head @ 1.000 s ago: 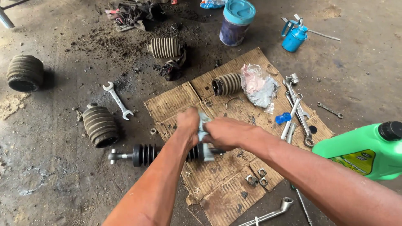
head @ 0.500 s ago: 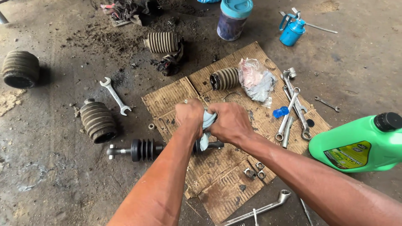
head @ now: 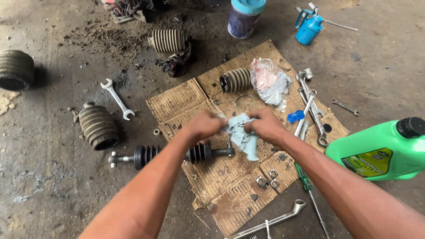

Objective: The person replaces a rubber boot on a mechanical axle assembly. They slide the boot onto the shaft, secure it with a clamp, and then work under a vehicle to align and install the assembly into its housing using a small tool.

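Both hands meet over a sheet of brown cardboard (head: 230, 190) on a concrete floor. My left hand (head: 204, 125) and my right hand (head: 265, 125) each grip a pale blue-grey rag (head: 241, 135) that hangs between them. Just below the hands lies a metal shaft with black ribbed rubber boots (head: 148, 155), partly hidden by my left forearm.
A green jug with a black cap (head: 383, 150) lies at right. Wrenches (head: 310, 104) and a blue cap (head: 295, 116) lie on the cardboard, with a ribbed boot (head: 236, 80) and crumpled plastic (head: 269, 82). More boots (head: 97, 126), an open-end wrench (head: 117, 98), a blue oil can (head: 308, 29) and a tub (head: 245, 17) sit around.
The hands have pulled slightly apart and spread the rag open between them; it was bunched tight against the left hand before.
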